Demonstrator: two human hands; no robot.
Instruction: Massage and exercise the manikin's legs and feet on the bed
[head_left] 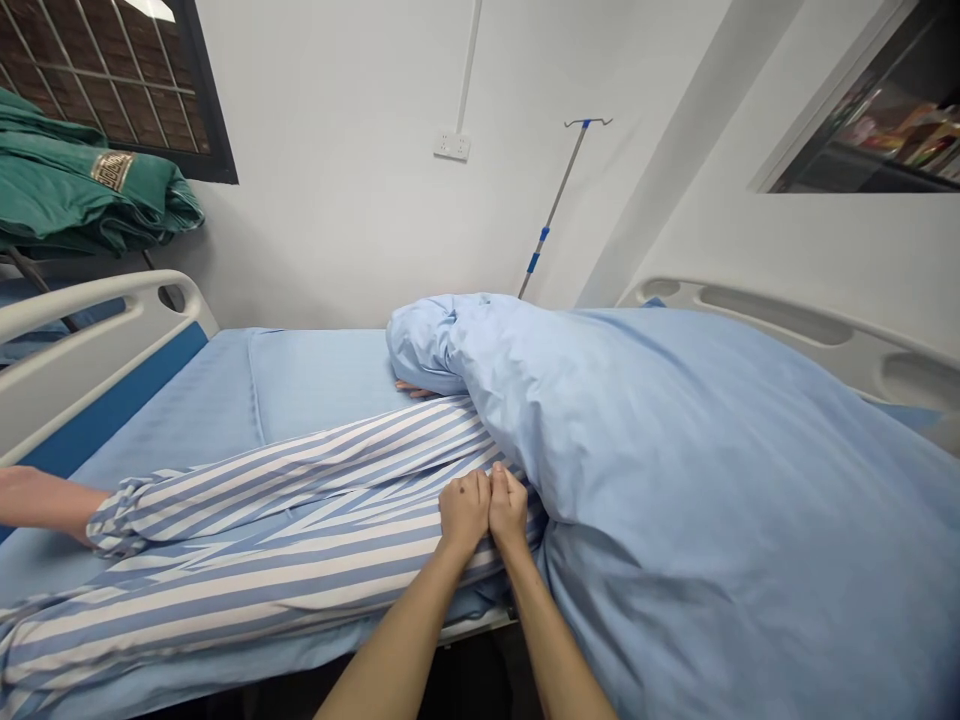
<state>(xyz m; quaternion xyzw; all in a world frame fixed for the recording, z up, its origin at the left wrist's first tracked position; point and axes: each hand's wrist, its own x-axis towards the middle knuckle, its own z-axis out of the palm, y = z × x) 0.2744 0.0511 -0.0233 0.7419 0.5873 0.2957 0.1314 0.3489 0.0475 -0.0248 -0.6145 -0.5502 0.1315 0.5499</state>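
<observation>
My left hand (pixel 463 510) and my right hand (pixel 508 508) lie side by side, fingers curled into a blue-and-white striped pyjama garment (pixel 262 540) at the edge of a light blue duvet (pixel 675 480). The garment covers a person lying on the bed. A bare limb of that person (pixel 45 500) comes out of a gathered cuff at the left, though I cannot tell if it is an arm or a leg. A few fingers (pixel 414 390) show beneath the far fold of the duvet. The rest of that person is hidden.
The hospital bed has a light blue sheet (pixel 322 380), a white left side rail (pixel 90 340) and a white right side rail (pixel 825 335). Behind it stand an IV pole (pixel 559 205) and a wall socket (pixel 451 146). Folded green cloth (pixel 82 175) lies by a window (pixel 112 80).
</observation>
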